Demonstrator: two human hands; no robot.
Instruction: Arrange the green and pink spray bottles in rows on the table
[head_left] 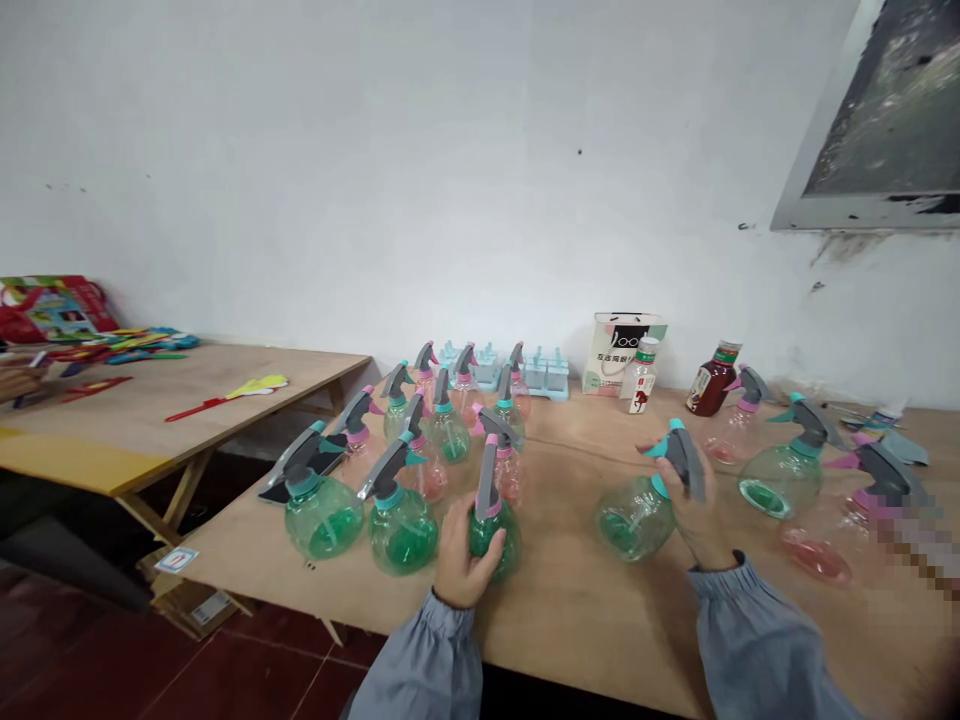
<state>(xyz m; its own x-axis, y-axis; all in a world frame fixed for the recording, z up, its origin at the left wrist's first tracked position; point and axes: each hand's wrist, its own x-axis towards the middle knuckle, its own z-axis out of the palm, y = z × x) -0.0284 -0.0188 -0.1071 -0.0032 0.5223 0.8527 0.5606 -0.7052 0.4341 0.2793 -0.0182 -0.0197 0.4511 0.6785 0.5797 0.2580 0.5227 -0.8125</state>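
Observation:
My left hand (465, 555) is wrapped round the green body of a spray bottle (504, 530) with a pink collar and a grey head, near the table's front edge. To the right, my right hand (694, 505) grips the grey and teal head of another spray bottle (634, 520), clear with green at its base and tilted. Just left of my left hand stand two green spray bottles (403, 530) with teal collars. Behind them are several more green and pink spray bottles (448, 432) in a cluster. Pink and green spray bottles (784, 475) also stand beyond my right hand.
Along the wall are light-blue plastic racks (546, 375), a paper bag (600, 365), a white bottle (640, 380) and a dark red bottle (712, 385). A dark flat object (319, 462) lies behind the left bottles. Another table (225, 430) at left holds colourful flat pieces; a person's hand (19, 380) shows there.

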